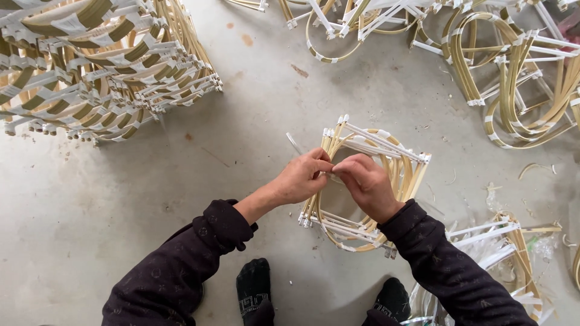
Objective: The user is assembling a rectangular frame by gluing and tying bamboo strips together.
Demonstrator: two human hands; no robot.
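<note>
Your fingers meet at the middle of the view: the thumb and forefinger tips of both hands are pinched together on a thin pale strip at the upper inner edge of the bamboo frame. The left hand comes in from the left, knuckles up, its fingertips closed at the pinch; whether the remaining fingers grip anything further cannot be told. The right hand comes in from the right, its back toward the camera, fingers curled down over the same spot, touching the left fingertips.

The frame lies on the concrete floor directly under your hands, near you and slightly right of centre. It is a small cage of curved tan bamboo strips and straight white sticks, bound at its corners with white tape; a bundle of white sticks crosses its far side and another its near side.

Both forearms wear dark sleeves pushed back from the wrists. Your two feet in black socks rest on the floor at the near edge, between the arms.

At far left stands a tall stack of like frames, well apart from your hands. Along the far and far-right edge lie loose hoops and half-built frames. At near right, just beside your right sleeve, lies a pile of white sticks and bamboo strips. Small scraps are scattered on the floor at right.
</note>
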